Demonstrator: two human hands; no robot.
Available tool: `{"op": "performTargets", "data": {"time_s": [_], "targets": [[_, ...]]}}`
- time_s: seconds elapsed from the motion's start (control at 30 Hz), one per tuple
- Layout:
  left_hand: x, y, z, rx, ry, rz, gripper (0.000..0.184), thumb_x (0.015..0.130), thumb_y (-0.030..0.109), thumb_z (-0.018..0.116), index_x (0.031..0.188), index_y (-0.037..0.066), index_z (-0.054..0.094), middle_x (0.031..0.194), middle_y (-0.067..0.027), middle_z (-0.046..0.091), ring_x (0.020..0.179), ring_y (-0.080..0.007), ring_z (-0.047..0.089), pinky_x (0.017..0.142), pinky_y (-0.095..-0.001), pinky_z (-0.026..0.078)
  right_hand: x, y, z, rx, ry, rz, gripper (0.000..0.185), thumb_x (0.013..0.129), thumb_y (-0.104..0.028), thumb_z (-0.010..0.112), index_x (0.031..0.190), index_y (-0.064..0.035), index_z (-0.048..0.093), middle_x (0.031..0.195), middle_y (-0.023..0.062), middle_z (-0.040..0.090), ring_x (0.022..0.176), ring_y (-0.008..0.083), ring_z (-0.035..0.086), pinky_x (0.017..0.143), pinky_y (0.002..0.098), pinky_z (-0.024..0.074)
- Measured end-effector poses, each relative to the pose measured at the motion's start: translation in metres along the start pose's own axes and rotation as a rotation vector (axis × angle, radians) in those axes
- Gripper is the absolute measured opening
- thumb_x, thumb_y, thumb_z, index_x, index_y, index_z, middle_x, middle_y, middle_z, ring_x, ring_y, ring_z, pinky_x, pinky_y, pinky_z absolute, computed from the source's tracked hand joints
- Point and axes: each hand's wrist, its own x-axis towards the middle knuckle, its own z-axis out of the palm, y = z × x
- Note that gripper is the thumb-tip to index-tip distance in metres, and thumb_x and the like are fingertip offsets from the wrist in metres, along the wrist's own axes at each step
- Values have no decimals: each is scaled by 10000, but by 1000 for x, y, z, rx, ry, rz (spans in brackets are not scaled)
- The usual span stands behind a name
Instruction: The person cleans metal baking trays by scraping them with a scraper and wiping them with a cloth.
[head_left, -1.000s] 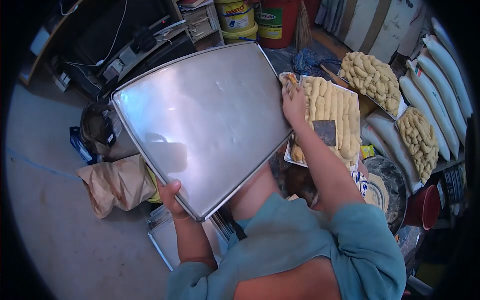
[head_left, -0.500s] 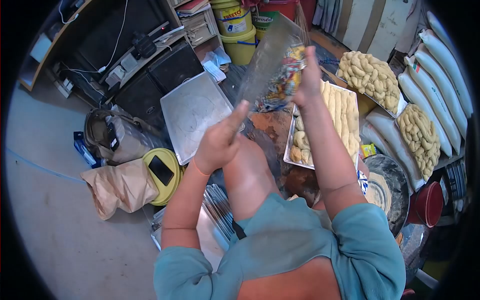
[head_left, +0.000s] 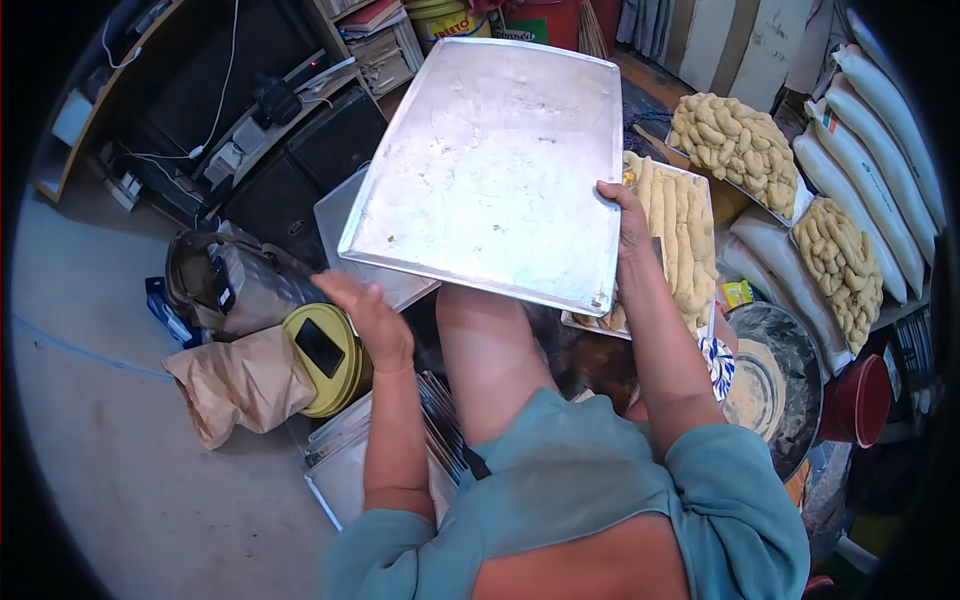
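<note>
My right hand [head_left: 632,228] grips the right edge of a rectangular metal baking tray [head_left: 490,170], thumb over the rim. The tray is held up above my knee, its scuffed, shiny inner face toward me. My left hand [head_left: 372,318] is off the tray, below its lower left corner, with fingers stretched out and nothing in it. Behind the raised tray, a second metal tray [head_left: 335,215] is partly hidden. To the right of it, a tray of long dough rolls [head_left: 672,230] is partly covered by my right forearm.
Two heaps of shaped dough, one farther back [head_left: 735,150] and one nearer [head_left: 838,270], lie near stacked white sacks [head_left: 880,150]. A floury round basin [head_left: 790,350] stands right. Left are a yellow lid with a phone [head_left: 320,347], a paper bag [head_left: 240,380] and several stacked trays [head_left: 345,460].
The tray, steeply tilted before beside a colourful crumpled thing at my right hand, now faces me broadly. That colourful thing is mostly hidden. My left hand has moved down and left.
</note>
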Motion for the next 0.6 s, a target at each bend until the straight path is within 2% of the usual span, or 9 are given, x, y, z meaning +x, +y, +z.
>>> {"op": "performTargets", "data": {"time_s": [0.03,0.13,0.17,0.27,0.37,0.47,0.5,0.57,0.6], "targets": [[-10,2,-3,-455,-19,-342,890,800,518,673,1471,108,258,1472,-94,358,1380,-262,290,1144,-481,179,0,6,0,-34,19,-13,519,807,-172,646,1201,121,480,1047,216,632,889,296,664,793,383,569],[-28,-9,27,-789,-301,-436,787,864,465,609,1461,82,268,1457,-77,374,1363,-272,313,1125,-452,231,1,28,4,-242,99,-61,598,823,-278,682,1222,117,474,1060,207,631,902,266,658,798,359,553],[-32,-3,41,-659,-112,-463,661,913,394,542,1427,45,316,1402,-109,438,1323,-287,375,1100,-445,286,-1,35,8,-375,143,-84,639,822,-329,692,1227,116,475,1059,205,633,907,255,657,795,347,547],[-13,-13,36,-572,11,-508,601,931,347,499,1395,-3,345,1374,-152,464,1274,-303,437,1074,-453,335,-5,41,16,-695,208,-61,607,829,-366,718,1182,92,536,1017,156,646,874,198,634,786,293,506],[-12,-12,28,-555,61,-488,623,914,345,487,1389,-30,339,1369,-178,460,1254,-329,459,1066,-460,350,-12,20,4,-1117,125,-10,460,836,-340,708,1066,50,631,924,123,675,823,169,626,752,299,488],[-16,-13,16,-584,36,-462,638,899,345,487,1410,1,321,1396,-162,437,1276,-333,435,1079,-460,336,-24,4,3,-1280,268,-240,419,852,-323,684,1031,53,634,868,122,675,795,153,620,742,312,488],[-18,-11,16,-586,41,-468,643,899,346,488,1416,6,313,1403,-159,430,1280,-331,431,1083,-459,331,-31,9,19,-1230,241,-416,388,862,-314,671,1024,36,630,851,141,666,778,188,620,713,338,485],[-23,-6,23,-516,40,-443,684,917,429,490,1424,11,300,1410,-153,422,1283,-323,428,1094,-462,318,-44,32,50,-1311,192,-472,309,855,-273,669,1012,-8,641,837,151,649,759,281,618,688,374,483],[-26,-3,28,-520,56,-444,704,917,467,483,1425,15,299,1409,-153,423,1282,-320,430,1093,-461,321,-58,46,75,-1488,47,-523,316,838,-266,671,1071,-55,643,876,174,631,813,343,606,729,411,478]]}}
